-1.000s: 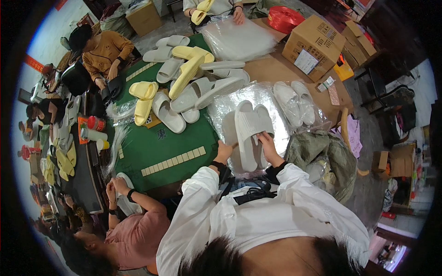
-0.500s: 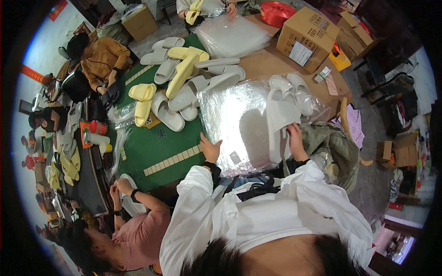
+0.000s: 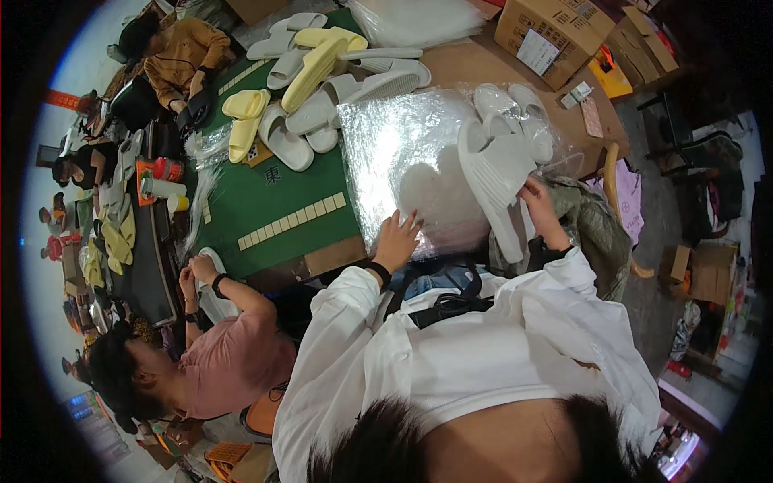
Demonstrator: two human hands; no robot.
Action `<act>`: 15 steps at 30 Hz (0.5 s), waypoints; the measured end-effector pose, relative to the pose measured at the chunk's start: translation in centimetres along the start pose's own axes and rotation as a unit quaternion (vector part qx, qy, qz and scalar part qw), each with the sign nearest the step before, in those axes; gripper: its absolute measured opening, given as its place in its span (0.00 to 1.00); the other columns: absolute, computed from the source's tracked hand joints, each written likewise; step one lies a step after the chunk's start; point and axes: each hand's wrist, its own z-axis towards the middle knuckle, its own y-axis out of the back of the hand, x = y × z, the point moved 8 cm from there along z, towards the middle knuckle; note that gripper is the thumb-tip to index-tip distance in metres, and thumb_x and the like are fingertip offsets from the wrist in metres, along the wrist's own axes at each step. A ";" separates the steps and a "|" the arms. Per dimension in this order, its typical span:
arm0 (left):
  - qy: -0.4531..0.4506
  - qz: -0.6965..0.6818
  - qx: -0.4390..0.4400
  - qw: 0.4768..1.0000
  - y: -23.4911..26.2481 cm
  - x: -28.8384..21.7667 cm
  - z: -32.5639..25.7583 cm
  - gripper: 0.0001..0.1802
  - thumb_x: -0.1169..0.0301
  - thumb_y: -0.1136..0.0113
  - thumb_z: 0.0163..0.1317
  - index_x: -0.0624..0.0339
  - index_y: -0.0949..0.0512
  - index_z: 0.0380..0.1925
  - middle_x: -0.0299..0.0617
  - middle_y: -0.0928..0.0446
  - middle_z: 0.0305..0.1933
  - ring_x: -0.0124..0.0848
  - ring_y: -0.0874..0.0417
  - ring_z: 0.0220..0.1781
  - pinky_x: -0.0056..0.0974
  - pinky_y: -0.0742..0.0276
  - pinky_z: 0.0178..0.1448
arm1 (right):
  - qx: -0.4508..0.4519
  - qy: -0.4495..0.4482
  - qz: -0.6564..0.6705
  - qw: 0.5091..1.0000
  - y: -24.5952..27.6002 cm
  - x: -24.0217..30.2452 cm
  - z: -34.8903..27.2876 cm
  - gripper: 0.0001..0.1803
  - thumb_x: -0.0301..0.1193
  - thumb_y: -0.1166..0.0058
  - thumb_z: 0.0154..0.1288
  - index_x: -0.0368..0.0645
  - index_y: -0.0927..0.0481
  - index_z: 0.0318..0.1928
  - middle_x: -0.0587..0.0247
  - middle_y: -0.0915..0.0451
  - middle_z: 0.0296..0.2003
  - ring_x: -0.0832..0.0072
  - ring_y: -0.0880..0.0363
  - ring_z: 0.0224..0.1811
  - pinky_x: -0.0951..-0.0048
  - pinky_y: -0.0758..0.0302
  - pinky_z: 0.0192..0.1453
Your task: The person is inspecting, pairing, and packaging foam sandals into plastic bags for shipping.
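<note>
My left hand [image 3: 397, 241] lies with its fingers spread on the near part of a shiny stack of clear plastic bags [image 3: 382, 153]. My right hand [image 3: 545, 211] grips the side of a pale grey slide slipper [image 3: 498, 165]. A second slipper shows partly beneath it, and its heel end hangs past the near edge of the bags. Just beyond, another pale pair of slippers [image 3: 531, 121] rests in clear wrapping. Loose grey slippers [image 3: 287, 145] and yellow slippers [image 3: 245, 121] are heaped to the left of the bags.
A green table mat [image 3: 298, 189] carries a row of cream tiles [image 3: 294, 219]. Cardboard boxes [image 3: 551, 36] stand at the far right, and a woven sack [image 3: 592, 221] sits by my right arm. At my left a co-worker in pink [image 3: 237, 346] handles a slipper; another in brown [image 3: 181, 60] sits farther back.
My left hand has moved right, from the bags' left edge onto their surface. The held slipper has turned, its heel end swinging toward me and to the right. The whole view has shifted.
</note>
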 end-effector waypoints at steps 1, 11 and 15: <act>-0.004 0.000 -0.001 1.000 0.4 -0.3 0.1 0.29 0.57 0.49 0.55 0.47 0.39 0.58 0.39 0.47 0.65 0.46 0.44 0.62 0.49 0.44 0.59 | 0.031 -0.003 -0.007 0.999 0.6 0.1 -0.5 0.16 0.25 0.55 0.58 0.37 0.28 0.48 0.68 0.25 0.40 0.81 0.30 0.42 0.79 0.35 0.47; -0.017 -0.226 -0.121 0.966 3.6 1.8 -0.7 0.29 0.82 0.56 0.48 0.62 0.39 0.56 0.53 0.36 0.56 0.48 0.30 0.51 0.41 0.33 0.55 | 0.313 -0.184 -0.036 0.931 -5.2 -0.5 -10.2 0.22 0.18 0.55 0.50 0.35 0.28 0.49 0.69 0.26 0.43 0.83 0.31 0.44 0.81 0.34 0.49; 0.041 -0.336 -0.126 0.932 4.1 3.2 -1.0 0.29 0.82 0.59 0.52 0.57 0.41 0.58 0.56 0.33 0.53 0.47 0.29 0.52 0.41 0.33 0.55 | 0.363 -0.177 -0.043 0.914 -9.4 -0.2 -12.3 0.22 0.19 0.56 0.49 0.36 0.27 0.49 0.69 0.26 0.43 0.83 0.32 0.43 0.81 0.35 0.49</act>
